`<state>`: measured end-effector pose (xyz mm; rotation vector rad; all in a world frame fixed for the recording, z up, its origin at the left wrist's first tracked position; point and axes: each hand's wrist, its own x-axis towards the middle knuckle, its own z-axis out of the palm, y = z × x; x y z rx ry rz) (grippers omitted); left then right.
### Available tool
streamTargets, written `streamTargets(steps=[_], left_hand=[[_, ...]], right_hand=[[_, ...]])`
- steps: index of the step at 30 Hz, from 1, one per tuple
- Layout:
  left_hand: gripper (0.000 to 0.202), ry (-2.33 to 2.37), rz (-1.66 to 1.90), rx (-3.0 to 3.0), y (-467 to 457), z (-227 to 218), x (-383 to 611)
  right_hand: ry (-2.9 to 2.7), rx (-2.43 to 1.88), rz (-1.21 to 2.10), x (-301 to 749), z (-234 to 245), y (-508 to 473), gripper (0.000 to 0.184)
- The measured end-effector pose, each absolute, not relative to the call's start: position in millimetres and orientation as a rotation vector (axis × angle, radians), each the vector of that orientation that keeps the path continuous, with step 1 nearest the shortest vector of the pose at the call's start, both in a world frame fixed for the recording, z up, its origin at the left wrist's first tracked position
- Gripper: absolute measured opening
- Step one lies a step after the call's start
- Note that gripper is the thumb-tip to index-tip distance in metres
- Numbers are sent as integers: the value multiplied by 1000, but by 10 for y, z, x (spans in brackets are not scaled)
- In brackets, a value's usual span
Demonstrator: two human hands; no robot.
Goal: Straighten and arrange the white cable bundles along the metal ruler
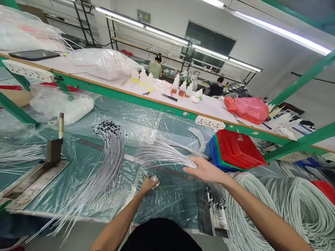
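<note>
My right hand is closed around a bundle of thin grey-white cables. Their loose ends fan out to the left above the bench, while black-tipped ends hang below my forearm. In my left hand is a small whitish, translucent round object, gripped by the fingers; its exact kind does not show. A steel ruler lies on the plastic-covered bench just beyond that hand. Farther left rests a larger bundle of cables, black tips at its far end and bare strands trailing over the front edge.
Stacked red, green and blue bins stand at right, near big cable coils. A metal fixture with an upright post occupies the left. The raised shelf carries bottles, tweezers and plastic bags. Two people sit in the background.
</note>
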<state>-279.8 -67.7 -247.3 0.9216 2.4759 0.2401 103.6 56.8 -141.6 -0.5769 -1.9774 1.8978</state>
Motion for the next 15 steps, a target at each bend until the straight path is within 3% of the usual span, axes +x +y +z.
streamTargets(steps=[2,4,7,8,9,12,13,15], left_hand=[[92,2452,-64,1126,-648,-2163,-2526],[80,2297,-239,1224,-693,-1685,-2110],[58,1681,-20,1416,-832,-887,-1407],[47,1623,50,1815,-852,-665,-1209],[51,1551,78,2318,-839,-488,-1051],[66,1481,-165,3073,-583,-228,-846],[59,1509,-368,3019,-449,-210,-858],[27,1588,-725,2567,-183,-208,-948]], right_hand=[[-1998,-565,1850,1052,-1433,599,33],[-1987,-567,1841,1037,-1479,628,34],[-1991,-587,1854,950,-1551,631,35],[-1998,-569,1863,911,-1560,617,35],[-2005,-534,1866,873,-1556,593,35],[-2108,-459,1755,791,-1486,486,27],[-2166,-464,1689,780,-1458,445,25],[-2279,-518,1561,779,-1430,370,23]])
